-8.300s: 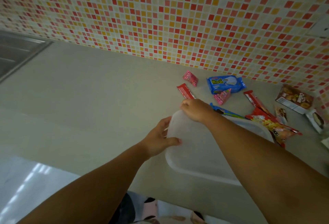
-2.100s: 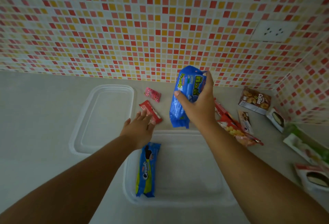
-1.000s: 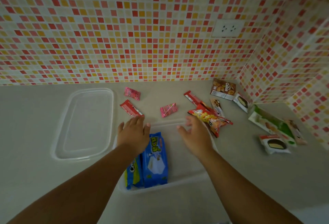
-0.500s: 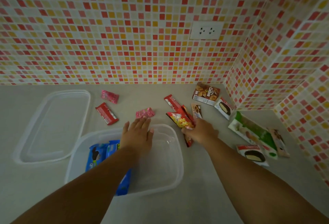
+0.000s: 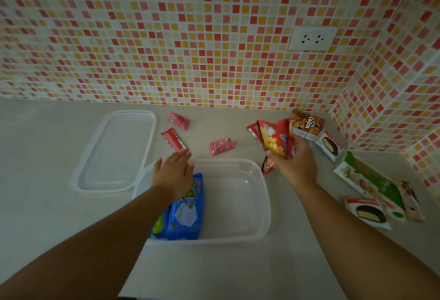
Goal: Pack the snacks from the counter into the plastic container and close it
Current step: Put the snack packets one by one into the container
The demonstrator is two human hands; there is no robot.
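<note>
While the right hand [image 5: 291, 164] clamps its fingers around a bunch of red snack packs [image 5: 276, 142], lifted just beyond the tub [image 5: 262, 195] at its far right corner, the sensible move is to carry them over the rim and lay them flat in the bare right half (loose packs could slip out). Left hand [image 5: 173, 173] hovers flat over the far left rim, fingers together, holding nothing. Inside lie two blue packs [image 5: 187, 214]; the lid [image 5: 114, 152] rests apart, left.
</note>
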